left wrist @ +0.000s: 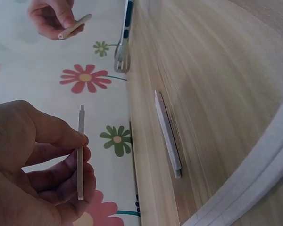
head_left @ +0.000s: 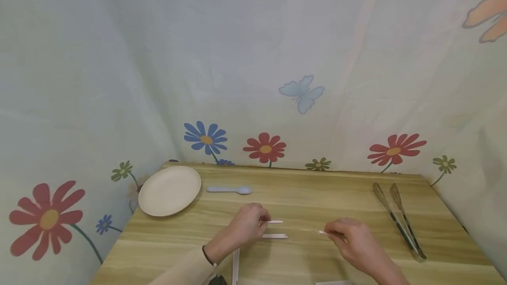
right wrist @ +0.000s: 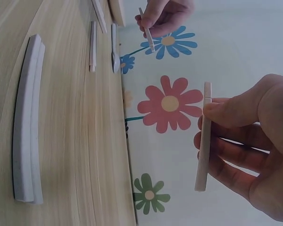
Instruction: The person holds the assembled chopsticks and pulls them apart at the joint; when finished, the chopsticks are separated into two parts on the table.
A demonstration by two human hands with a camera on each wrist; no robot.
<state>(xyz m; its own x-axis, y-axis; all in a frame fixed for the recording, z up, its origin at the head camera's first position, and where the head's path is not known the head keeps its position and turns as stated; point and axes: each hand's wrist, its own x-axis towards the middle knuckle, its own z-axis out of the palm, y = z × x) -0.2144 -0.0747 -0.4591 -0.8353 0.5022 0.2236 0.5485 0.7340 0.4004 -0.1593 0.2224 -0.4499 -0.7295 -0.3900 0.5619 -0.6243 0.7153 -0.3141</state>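
Observation:
My left hand (head_left: pixel 246 224) pinches a thin pale stick (left wrist: pixel 80 162) between thumb and fingertips, above the table. The stick is narrow and square-edged, with a stepped end. On the other side, my right hand (head_left: pixel 354 242) holds a similar stick (right wrist: pixel 204 146) the same way, and a short end of it shows in the head view. The two held sticks are apart. Just below the left hand, a pair of white sticks (head_left: pixel 274 235) lies side by side on the tabletop. More white sticks lie beside the left forearm (head_left: pixel 235 265) and at the front edge of the view (head_left: pixel 333 283).
A cream plate (head_left: pixel 170 191) sits at the back left of the wooden table (head_left: pixel 301 197). Right of it lies a pale lilac spoon (head_left: pixel 229 190). Metal tongs with dark grips (head_left: pixel 403 228) lie at the right. A flower-print curtain (head_left: pixel 245 56) hangs behind.

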